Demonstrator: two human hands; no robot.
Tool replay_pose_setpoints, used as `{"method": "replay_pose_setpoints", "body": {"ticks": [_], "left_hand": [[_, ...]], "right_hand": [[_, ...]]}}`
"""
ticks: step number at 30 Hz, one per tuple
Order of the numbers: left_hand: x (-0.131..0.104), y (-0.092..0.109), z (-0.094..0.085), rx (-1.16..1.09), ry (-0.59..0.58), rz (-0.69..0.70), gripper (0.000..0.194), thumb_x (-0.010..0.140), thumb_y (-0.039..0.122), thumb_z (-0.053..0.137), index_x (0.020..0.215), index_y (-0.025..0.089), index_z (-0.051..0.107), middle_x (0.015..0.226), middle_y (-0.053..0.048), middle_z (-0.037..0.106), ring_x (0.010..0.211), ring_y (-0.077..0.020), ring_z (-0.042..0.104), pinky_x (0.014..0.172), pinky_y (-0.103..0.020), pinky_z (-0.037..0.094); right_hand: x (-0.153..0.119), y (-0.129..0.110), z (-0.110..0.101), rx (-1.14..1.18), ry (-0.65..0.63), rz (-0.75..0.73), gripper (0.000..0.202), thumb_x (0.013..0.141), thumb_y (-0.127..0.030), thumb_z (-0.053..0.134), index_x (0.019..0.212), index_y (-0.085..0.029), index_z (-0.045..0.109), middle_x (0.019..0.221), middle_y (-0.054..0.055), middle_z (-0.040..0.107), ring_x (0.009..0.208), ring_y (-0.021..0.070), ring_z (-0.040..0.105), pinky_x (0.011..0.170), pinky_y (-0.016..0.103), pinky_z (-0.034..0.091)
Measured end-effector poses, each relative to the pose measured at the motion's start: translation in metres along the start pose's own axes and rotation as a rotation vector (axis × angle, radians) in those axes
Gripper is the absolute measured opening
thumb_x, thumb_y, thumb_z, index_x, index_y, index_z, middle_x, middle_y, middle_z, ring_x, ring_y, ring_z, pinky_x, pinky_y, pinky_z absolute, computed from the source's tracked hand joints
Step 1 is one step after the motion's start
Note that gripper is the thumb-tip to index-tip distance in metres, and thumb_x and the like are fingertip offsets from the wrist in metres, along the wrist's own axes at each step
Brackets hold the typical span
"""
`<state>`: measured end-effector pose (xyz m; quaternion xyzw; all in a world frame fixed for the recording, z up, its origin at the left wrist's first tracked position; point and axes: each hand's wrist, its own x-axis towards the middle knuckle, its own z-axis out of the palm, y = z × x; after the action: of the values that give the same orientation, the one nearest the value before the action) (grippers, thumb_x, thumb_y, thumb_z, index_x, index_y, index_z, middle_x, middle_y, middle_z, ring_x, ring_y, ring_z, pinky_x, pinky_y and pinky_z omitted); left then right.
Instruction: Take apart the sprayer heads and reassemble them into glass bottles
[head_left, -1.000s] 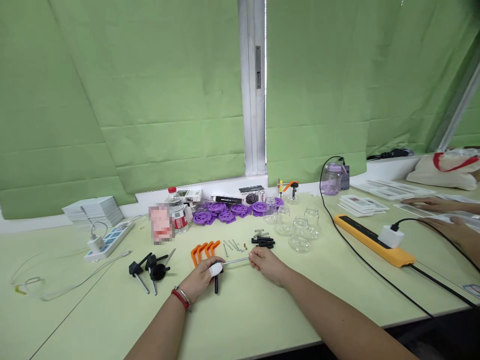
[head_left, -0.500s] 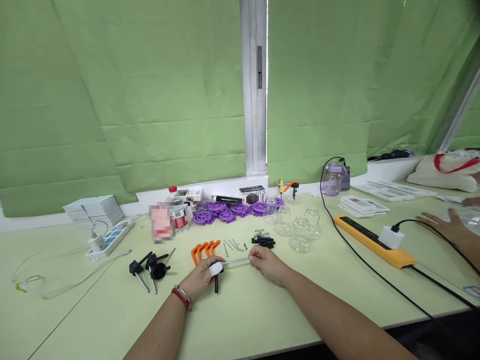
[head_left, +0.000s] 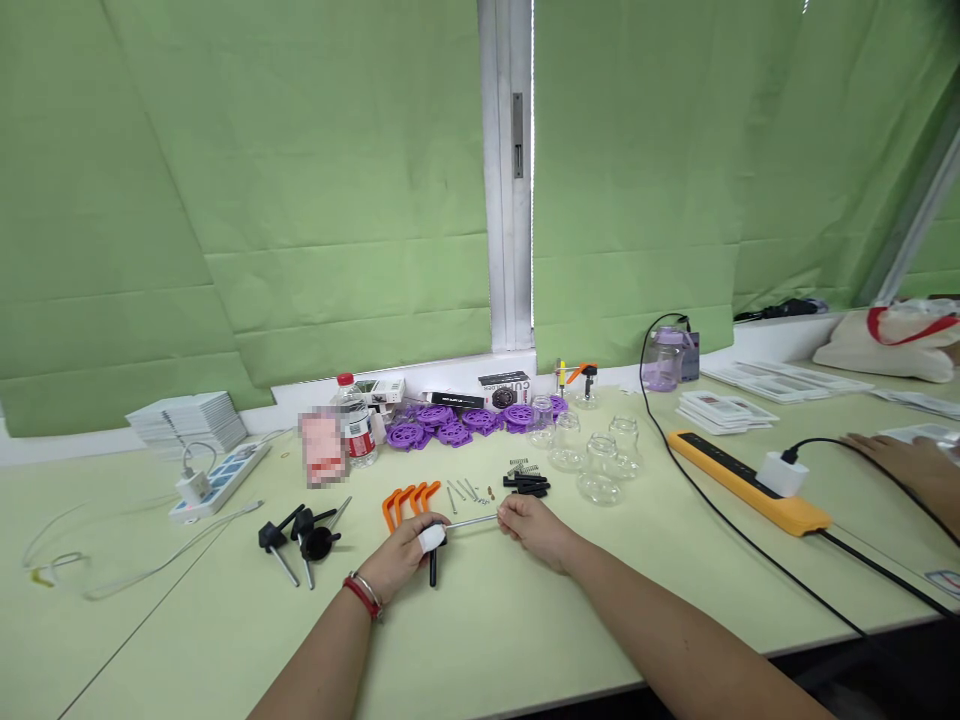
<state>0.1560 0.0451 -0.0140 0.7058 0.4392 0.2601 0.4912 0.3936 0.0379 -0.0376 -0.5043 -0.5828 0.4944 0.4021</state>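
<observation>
My left hand [head_left: 409, 550], with a white wrap on one digit, is closed around a black part [head_left: 433, 568] whose lower stem points down. From that part a thin metal rod [head_left: 472, 521] runs right. Its far end is pinched in the fingertips of my right hand [head_left: 531, 527]. Just behind my left hand lie several orange angled levers [head_left: 409, 500]. Several screws [head_left: 463, 490] rest beyond the rod, and black sticks [head_left: 526, 485] with springs [head_left: 523, 466] lie behind my right hand. Further left are black assemblies [head_left: 304, 535] with metal rods.
Several clear glass jars [head_left: 600, 475] stand right of centre. Purple discs [head_left: 454, 428] pile at the back beside a water bottle [head_left: 358, 430]. An orange power strip [head_left: 739, 485] and black cable cross the right side, near another person's hand [head_left: 892, 455]. A white power strip [head_left: 225, 480] lies left.
My two hands and the rod stay almost in the same place. At the far right, the other person's hand has shifted.
</observation>
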Motion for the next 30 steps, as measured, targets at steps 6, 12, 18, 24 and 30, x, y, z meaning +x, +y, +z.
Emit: {"method": "replay_pose_setpoints", "body": {"ticks": [6,12,18,24,30], "left_hand": [[0.0,-0.002,0.0,-0.019,-0.004,0.0,0.032,0.081,0.046,0.049,0.101,0.024,0.06,0.069,0.002,0.043,0.059,-0.011,0.034,0.056,-0.023,0.029],[-0.001,0.001,0.0,-0.002,-0.004,0.0,0.033,0.081,0.047,0.049,0.1,0.022,0.059,0.067,0.002,0.04,0.059,-0.0111,0.032,0.056,-0.023,0.027],[0.001,-0.002,0.0,-0.025,-0.013,-0.003,0.033,0.081,0.047,0.049,0.102,0.023,0.059,0.068,0.003,0.04,0.059,-0.0108,0.032,0.056,-0.023,0.026],[0.002,-0.006,0.0,-0.055,-0.002,-0.004,0.032,0.081,0.046,0.05,0.101,0.023,0.06,0.069,0.002,0.042,0.06,-0.0107,0.034,0.056,-0.022,0.027],[0.002,-0.006,0.0,-0.008,0.023,-0.005,0.032,0.081,0.046,0.05,0.102,0.025,0.06,0.07,0.001,0.047,0.059,-0.0112,0.036,0.055,-0.023,0.029]], "right_hand": [[-0.002,-0.003,-0.001,0.076,-0.018,-0.01,0.017,0.077,-0.034,0.055,0.076,-0.018,0.048,0.062,-0.003,0.048,0.053,0.0087,0.036,0.051,0.022,0.027],[0.001,0.002,0.0,0.024,-0.008,-0.009,0.021,0.08,-0.035,0.051,0.069,-0.018,0.048,0.062,-0.002,0.049,0.054,0.0092,0.037,0.052,0.022,0.028],[0.002,0.003,0.001,-0.002,-0.01,-0.024,0.027,0.083,-0.037,0.046,0.065,-0.017,0.048,0.061,-0.001,0.048,0.055,0.0094,0.038,0.053,0.023,0.029],[0.004,0.007,0.0,-0.002,-0.009,-0.009,0.027,0.083,-0.039,0.046,0.069,-0.017,0.049,0.061,-0.001,0.048,0.054,0.0091,0.036,0.051,0.023,0.027],[0.001,0.003,-0.002,0.056,-0.035,-0.045,0.013,0.077,-0.03,0.055,0.078,-0.018,0.049,0.063,-0.003,0.047,0.054,0.0085,0.036,0.051,0.022,0.026]]}}
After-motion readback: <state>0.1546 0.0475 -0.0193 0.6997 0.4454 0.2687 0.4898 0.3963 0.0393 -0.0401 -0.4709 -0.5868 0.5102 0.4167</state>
